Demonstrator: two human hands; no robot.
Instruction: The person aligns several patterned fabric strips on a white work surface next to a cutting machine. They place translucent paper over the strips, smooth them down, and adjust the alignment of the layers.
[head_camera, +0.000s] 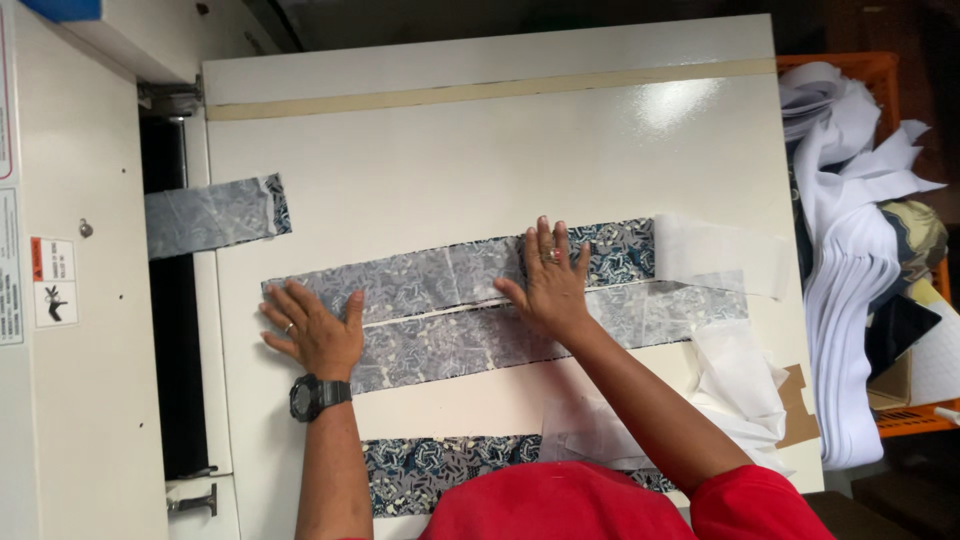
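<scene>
Both hands, left (318, 335) and right (548, 285), lie open and flat on the patterned fabric strips (455, 310). Uneven pressure could skew them (that sheer interlining (720, 255) near the desk's (480, 160) right edge looks loose).

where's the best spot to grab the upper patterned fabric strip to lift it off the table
Probably its right end, coming from the right. The upper patterned strip lies flat with the left hand and right hand pressing on it, but past the right hand its end sits under loose white interlining, which offers an edge to pinch.
</scene>
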